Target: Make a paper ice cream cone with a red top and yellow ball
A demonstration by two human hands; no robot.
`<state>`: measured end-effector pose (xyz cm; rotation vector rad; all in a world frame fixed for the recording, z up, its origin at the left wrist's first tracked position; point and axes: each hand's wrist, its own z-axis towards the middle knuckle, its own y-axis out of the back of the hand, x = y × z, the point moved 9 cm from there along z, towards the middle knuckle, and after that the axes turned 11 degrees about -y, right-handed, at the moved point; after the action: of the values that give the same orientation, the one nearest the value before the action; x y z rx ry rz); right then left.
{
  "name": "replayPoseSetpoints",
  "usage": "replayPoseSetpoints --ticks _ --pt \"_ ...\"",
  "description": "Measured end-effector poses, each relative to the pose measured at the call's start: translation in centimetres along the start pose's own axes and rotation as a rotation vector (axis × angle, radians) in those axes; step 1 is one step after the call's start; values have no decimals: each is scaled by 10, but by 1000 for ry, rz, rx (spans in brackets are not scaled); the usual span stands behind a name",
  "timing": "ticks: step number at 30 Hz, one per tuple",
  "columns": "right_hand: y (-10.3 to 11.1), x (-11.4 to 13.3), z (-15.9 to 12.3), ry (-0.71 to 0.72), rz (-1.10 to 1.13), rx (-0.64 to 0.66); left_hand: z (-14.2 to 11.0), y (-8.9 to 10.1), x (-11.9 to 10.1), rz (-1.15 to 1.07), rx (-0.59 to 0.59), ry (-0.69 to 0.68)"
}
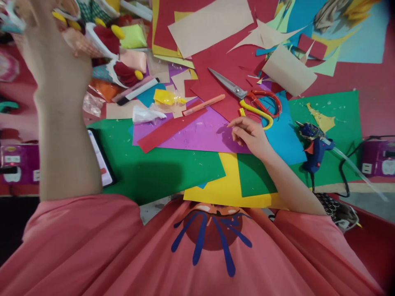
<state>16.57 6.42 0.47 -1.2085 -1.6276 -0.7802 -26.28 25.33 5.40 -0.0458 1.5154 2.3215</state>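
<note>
My left hand [38, 18] reaches to the top left corner, among small cloth dolls [105, 39] with red and white parts. Its fingers are blurred and partly cut off by the frame edge, so their grip is unclear. My right hand [249, 133] hovers over or rests on the purple paper [197, 131], fingers loosely bent and apart, holding nothing visible. Just beyond it lie scissors [237, 90] with red and yellow handles, blades partly apart. An orange pen [203, 105] lies to its upper left, and blue paper [288, 139] to its right.
A blue glue gun [316, 156] with a clear stick and cord lies at right on green paper [342, 115]. A phone [101, 160] sits beside my left forearm. Paper scraps, a beige paper roll [289, 70], a black-and-white marker [138, 91] and clay packets [133, 36] crowd the back.
</note>
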Motion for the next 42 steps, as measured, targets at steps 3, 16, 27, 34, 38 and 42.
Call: replayPoseSetpoints --ticks 3,16,27,34,38,42 --pt "-2 1 -1 9 -14 18 -10 3 -40 114 234 94" --pt "25 28 -15 261 -470 -377 -112 -68 -291 -525 494 -378" --pt "41 18 -7 245 -1009 -467 -121 -66 -236 -275 343 -239" --pt "46 22 -12 242 -1040 -529 -116 -55 -210 -322 249 -142" --pt "43 28 -18 260 -1043 -525 -112 -50 -246 -290 383 -207" --pt "28 34 -30 305 -1061 -415 -113 -53 -278 -338 476 -312"
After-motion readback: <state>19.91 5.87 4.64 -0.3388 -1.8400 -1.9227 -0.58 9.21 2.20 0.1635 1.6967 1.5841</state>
